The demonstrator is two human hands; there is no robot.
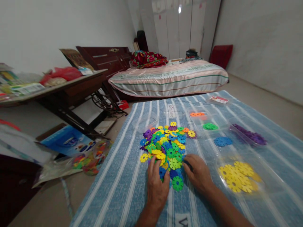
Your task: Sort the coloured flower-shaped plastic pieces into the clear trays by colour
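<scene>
A mixed heap of plastic snowflake discs (171, 138) in yellow, green, blue, purple and orange lies on the striped blue cloth (125, 176). At its near left side, my left hand (157, 184) has several overlapping yellow snowflake discs (158, 154) at its fingertips, fingers bent and thumb lower down. My right hand (199, 173) rests at the heap's right edge, fingers curved and thumb apart, close to blue discs; nothing shows in its grasp. A single green disc (177, 183) lies between the hands, nearest to me.
On the right stand clear plastic boxes with yellow discs (236, 176), purple discs (251, 135), green discs (210, 126) and orange discs (197, 114). Blue discs (222, 141) sit among them. Another clear box (145, 122) stands behind the heap, left. A bed (170, 78) lies beyond.
</scene>
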